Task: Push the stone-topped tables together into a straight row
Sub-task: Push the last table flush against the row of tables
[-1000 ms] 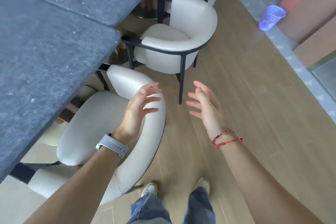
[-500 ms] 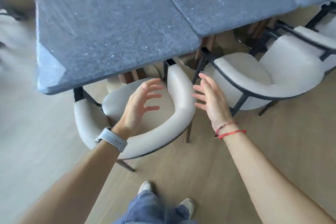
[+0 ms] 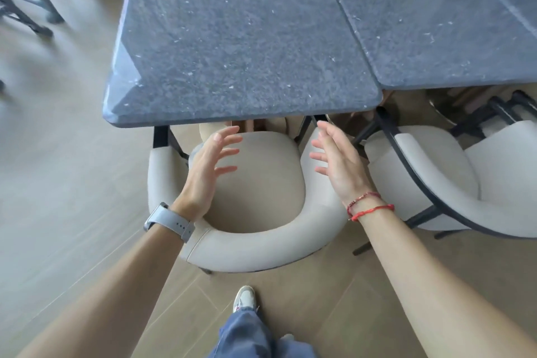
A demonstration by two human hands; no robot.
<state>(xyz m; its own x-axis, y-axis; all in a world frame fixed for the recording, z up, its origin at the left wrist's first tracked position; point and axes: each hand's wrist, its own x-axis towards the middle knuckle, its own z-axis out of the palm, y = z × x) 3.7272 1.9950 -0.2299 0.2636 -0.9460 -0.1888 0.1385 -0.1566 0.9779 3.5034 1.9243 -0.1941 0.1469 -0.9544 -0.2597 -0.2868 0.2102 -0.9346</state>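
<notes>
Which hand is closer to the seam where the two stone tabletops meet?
Right. The right hand is just below and left of the seam; the left hand is much farther left, over the chair seat.

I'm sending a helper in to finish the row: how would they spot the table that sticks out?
Find the row of dark stone-topped tables. The end table is leftmost, above the cream chair. Unlike its neighbour, its near edge juts forward.

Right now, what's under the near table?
Under the near table a cream chair is tucked in, its front hidden by the top. Dark legs show at the edge. The table's base is mostly covered. Both hands hover open above the seat.
</notes>
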